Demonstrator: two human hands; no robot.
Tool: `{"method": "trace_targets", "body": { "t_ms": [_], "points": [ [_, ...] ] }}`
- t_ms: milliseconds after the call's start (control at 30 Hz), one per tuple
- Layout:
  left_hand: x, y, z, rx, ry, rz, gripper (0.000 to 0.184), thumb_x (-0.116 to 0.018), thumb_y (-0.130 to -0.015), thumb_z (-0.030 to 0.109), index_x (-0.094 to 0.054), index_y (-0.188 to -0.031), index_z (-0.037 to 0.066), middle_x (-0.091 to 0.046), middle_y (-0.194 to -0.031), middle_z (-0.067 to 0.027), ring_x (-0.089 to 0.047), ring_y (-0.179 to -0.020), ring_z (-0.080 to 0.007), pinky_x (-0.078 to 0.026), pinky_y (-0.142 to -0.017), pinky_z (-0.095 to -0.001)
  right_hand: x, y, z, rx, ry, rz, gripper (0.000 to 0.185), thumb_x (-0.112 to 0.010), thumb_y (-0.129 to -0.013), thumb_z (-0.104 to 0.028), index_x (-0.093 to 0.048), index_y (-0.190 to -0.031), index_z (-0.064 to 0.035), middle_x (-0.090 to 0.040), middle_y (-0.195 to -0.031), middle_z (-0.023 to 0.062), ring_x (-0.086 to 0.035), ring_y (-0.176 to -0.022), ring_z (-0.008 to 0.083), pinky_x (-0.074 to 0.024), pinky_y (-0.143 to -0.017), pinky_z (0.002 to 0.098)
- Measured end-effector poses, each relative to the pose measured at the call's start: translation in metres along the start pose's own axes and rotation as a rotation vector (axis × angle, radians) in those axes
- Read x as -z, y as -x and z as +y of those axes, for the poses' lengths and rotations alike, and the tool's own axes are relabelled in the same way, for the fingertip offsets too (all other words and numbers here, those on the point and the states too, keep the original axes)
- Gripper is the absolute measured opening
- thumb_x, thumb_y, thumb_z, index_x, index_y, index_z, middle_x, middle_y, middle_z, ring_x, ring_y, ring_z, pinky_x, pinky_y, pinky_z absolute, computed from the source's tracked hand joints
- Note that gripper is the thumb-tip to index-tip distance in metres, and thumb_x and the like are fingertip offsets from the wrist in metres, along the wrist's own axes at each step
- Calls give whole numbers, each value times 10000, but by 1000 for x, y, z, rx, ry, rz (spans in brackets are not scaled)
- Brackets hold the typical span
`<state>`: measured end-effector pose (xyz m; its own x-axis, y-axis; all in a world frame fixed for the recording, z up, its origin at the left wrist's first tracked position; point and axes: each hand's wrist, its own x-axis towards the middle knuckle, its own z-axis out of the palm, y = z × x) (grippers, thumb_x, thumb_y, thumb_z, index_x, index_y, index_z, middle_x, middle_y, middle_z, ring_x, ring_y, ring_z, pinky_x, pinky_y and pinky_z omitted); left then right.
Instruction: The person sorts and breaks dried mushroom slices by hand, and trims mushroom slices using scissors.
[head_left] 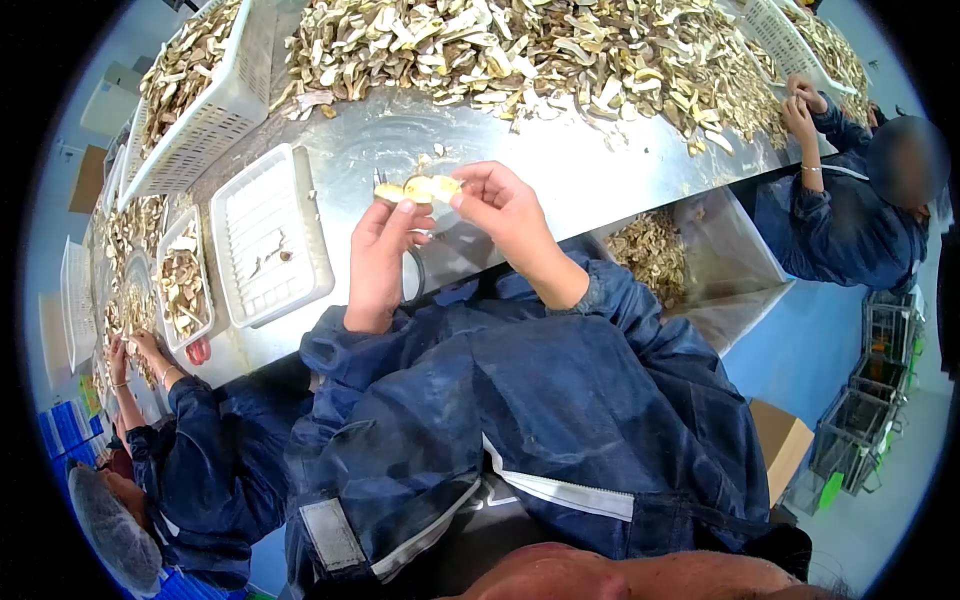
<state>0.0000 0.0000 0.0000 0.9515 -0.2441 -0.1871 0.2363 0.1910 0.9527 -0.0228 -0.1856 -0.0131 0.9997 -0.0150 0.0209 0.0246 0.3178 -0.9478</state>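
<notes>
I look down on a metal table point(585, 205), its sheen dulled by smears and crumbs, with a broad heap of dried slices point(500, 50) along the far side. A white perforated basket point(215, 120) full of similar slices stands at the left; nearer me are a shallow ribbed tray point(322, 268) with a few dark scraps and a smaller filled tray point(208, 270). Co-workers in dark blue jackets bend over the same surface on either side, and beyond the right-hand edge I see a lined bin point(740, 245), blue floor point(815, 325) and stacked dark crates point(880, 380). The pale slice point(420, 188) is held up over the table, cream-yellow with brownish margins, lumpy and irregular; I can't tell whether it is one piece or several. The left hand point(380, 245) pinches its left part between thumb and fingers, and the right hand point(508, 208) grips its right end. The heap is matte, curled and brown-edged, against smooth plastic and reflective metal.
</notes>
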Motion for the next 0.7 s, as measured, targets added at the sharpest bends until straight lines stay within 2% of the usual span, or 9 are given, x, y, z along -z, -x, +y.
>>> {"method": "trace_targets", "body": {
  "t_ms": [67, 100, 167, 267, 467, 700],
  "points": [
    [-6, 1, -4, 0, 83, 10, 239, -579, -1005, 178, -596, -1146, -14, -677, -978, -93, -638, -817, -142, -497, -697, -262, 0, 4, 1, -4, 28, -15, 304, -677, -924, -68, -597, -1210, -6, -617, -928, -12, -556, -833, 43, -451, -748, 200],
    [11, 10, 13, 20, 8, 40, 232, -576, -1006, 173, -598, -1141, -15, -678, -966, -89, -636, -805, -139, -495, -690, -258, -22, 5, 7, -11, -39, -23, 305, -678, -925, -74, -596, -1210, -5, -615, -922, -14, -555, -832, 44, -452, -749, 200],
    [6, 5, 4, 12, 23, 56, 220, -571, -1008, 163, -602, -1130, -17, -679, -942, -80, -632, -783, -133, -492, -677, -250, -11, 0, 5, -9, 1, -50, 308, -680, -928, -85, -595, -1212, -3, -610, -911, -18, -555, -828, 44, -454, -751, 201],
    [5, 4, -7, 3, -39, 16, 216, -577, -1006, 170, -608, -1108, -18, -675, -920, -70, -623, -778, -120, -487, -677, -244, -4, -3, 7, 3, 21, -70, 290, -676, -938, -110, -605, -1196, 2, -630, -939, 0, -571, -852, 50, -460, -755, 206],
    [-1, 5, -4, -5, -213, -133, 213, -618, -987, 192, -634, -1051, -11, -679, -902, -50, -598, -775, -89, -466, -691, -228, 2, -10, -1, -144, 93, -230, 206, -645, -967, -146, -629, -1102, 10, -671, -986, 39, -604, -886, 75, -480, -762, 234],
    [-2, 4, 3, 24, -257, -184, 228, -607, -993, 208, -633, -1059, -9, -672, -907, -35, -592, -779, -84, -468, -707, -227, 4, -11, 9, -103, 81, -266, 187, -594, -996, -164, -608, -1050, 14, -652, -936, 31, -598, -856, 91, -483, -762, 248]
  ]
}}
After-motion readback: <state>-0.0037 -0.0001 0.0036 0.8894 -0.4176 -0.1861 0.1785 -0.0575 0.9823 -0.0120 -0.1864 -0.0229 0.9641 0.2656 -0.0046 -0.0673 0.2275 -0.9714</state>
